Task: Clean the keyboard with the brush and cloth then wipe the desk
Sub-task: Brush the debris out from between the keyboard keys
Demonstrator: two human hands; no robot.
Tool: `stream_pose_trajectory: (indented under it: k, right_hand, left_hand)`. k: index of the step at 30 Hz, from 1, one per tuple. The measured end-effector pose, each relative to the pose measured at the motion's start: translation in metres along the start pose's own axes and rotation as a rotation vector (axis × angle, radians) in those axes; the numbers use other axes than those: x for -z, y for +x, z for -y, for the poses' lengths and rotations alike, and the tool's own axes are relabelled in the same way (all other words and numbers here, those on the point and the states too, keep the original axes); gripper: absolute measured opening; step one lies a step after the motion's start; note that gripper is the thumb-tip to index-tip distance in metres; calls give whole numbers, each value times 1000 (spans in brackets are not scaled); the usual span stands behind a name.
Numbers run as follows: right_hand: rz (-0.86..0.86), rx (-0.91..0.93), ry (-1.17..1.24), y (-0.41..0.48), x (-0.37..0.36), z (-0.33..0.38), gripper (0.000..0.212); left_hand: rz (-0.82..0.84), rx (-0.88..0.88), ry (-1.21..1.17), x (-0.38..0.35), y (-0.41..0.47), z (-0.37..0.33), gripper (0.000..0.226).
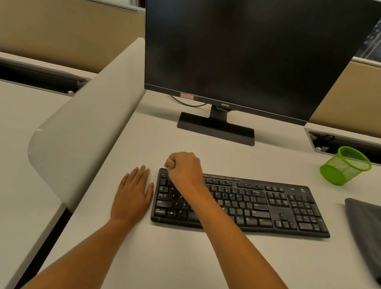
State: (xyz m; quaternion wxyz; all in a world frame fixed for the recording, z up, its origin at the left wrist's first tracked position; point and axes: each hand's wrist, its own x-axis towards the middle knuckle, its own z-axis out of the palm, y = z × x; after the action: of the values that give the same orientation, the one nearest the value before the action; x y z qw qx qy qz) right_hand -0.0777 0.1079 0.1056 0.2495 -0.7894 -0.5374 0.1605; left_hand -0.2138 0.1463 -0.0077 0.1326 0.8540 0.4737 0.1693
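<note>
A black keyboard [261,208] lies across the middle of the white desk [167,263]. My right hand [184,169] hovers over its upper left corner with the fingers curled into a fist, thumb against the forefinger. Nothing shows in the fist; whatever may be under it is hidden, and no brush is in sight. My left hand [132,195] rests flat on the desk, fingers straight, right beside the keyboard's left edge. A folded dark grey cloth [376,241] lies on the desk to the right of the keyboard, untouched.
A dark monitor [248,42] on a black stand [216,129] stands behind the keyboard. A green mesh cup [345,166] sits at the back right. A white curved divider [84,129] borders the desk on the left. A cable slot [360,148] runs along the back right.
</note>
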Motion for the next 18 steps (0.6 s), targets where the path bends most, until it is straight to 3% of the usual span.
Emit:
stream_pose_trajectory:
  k: [3,5,8,14,18]
  right_hand:
    - [19,-31,170,1,8,6,17]
    - [-60,-111,273,4,17,5,16]
    - [-160,-99,250,-3,15,2,16]
    - [20,39,100,-37,-7,3,21]
    - [79,-45,205,-37,13,3,16]
  left_hand:
    - [-8,-4,-16,1,0,-1,61]
    - [-12,-9,-20,2,0,0,57]
    - [-13,-9,-21,2,0,-1,50]
    - [-20,2,-26,0,0,0,47]
    - [-19,-7,-19,-1,0,1,47]
